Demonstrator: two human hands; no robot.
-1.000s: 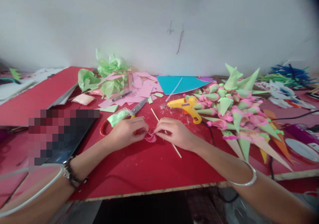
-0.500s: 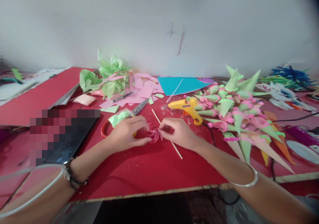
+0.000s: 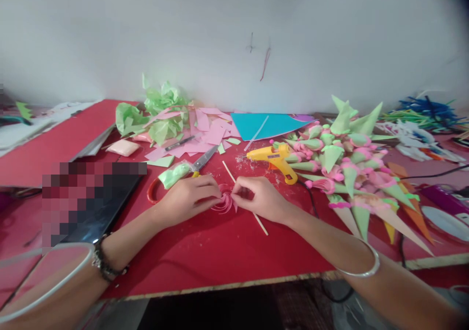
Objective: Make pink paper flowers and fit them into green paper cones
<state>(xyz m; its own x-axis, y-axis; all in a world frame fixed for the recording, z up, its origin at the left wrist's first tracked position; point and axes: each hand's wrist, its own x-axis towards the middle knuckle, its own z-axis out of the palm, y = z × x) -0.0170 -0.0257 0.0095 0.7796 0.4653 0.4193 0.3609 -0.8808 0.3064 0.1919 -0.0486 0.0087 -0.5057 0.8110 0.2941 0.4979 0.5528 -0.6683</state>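
A pink curled-strip paper flower (image 3: 223,204) lies low over the red table between my two hands. My left hand (image 3: 190,195) pinches its left side with thumb and fingers. On the other side, my right hand (image 3: 258,197) has thumb and index finger closed on the flower's right edge. A thin wooden stick (image 3: 261,224) lies slantwise on the table, partly hidden under my right hand. Scissors (image 3: 156,191) with red-orange handles rest beyond my left hand, next to a small bag of light green clay (image 3: 176,174).
A yellow glue gun (image 3: 276,160) lies beyond my right hand, its cord running right. Many pink-and-green paper cones (image 3: 344,159) are piled at the right. Pink paper scraps (image 3: 212,132), green tissue (image 3: 164,100) and a blue sheet (image 3: 256,125) line the back. A dark tablet-like slab (image 3: 106,212) lies left.
My left fingers have closed in from a wider spread to a pinch at the flower's upper left. The flower's curls show more openly now. My right hand has barely shifted.
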